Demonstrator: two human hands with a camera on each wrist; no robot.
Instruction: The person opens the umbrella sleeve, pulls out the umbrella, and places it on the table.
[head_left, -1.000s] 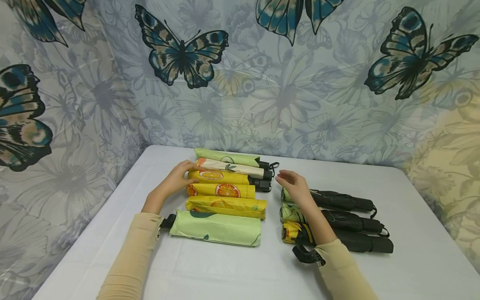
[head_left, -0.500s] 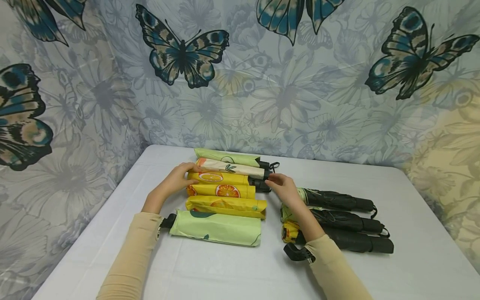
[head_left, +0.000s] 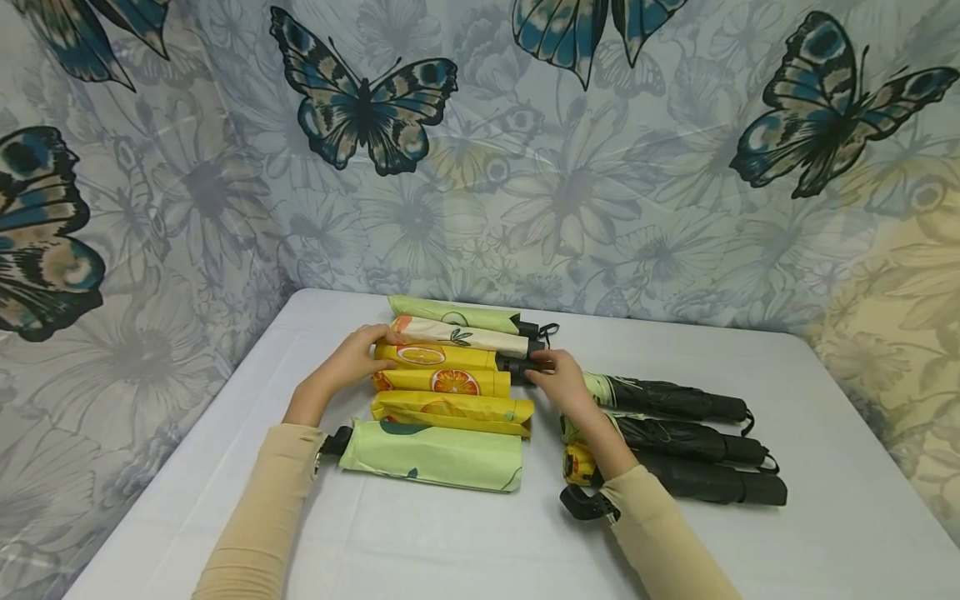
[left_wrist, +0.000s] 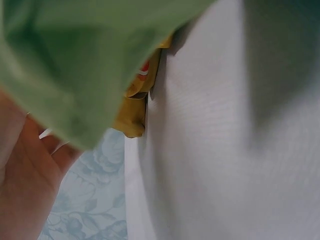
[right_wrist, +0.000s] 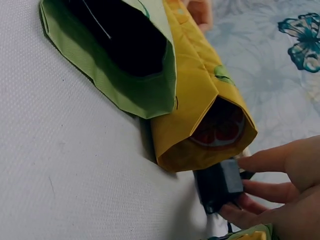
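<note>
My left hand [head_left: 351, 360] grips the left end of a yellow folding umbrella [head_left: 442, 357] with a lemon print, thumb below and fingers above. At its other end, my right hand [head_left: 558, 377] takes the black handle [right_wrist: 217, 185] between thumb and fingers, as the right wrist view shows. In that view a yellow umbrella sleeve [right_wrist: 185, 95] and a light green sleeve [right_wrist: 120, 95] show their open mouths. Green cloth [left_wrist: 90, 65] covers much of the left wrist view, hiding what the left fingertips touch.
Behind lie a cream umbrella [head_left: 465, 336] and a green one [head_left: 450, 312]. In front are two yellow sleeves [head_left: 480, 383] and a light green one [head_left: 442, 457]. Several black-and-patterned folded umbrellas [head_left: 697, 450] lie at the right, under and beside the right forearm.
My right hand has moved left, from above the dark umbrellas to the black handle of the lemon-print umbrella. The left hand has stayed nearly still.
</note>
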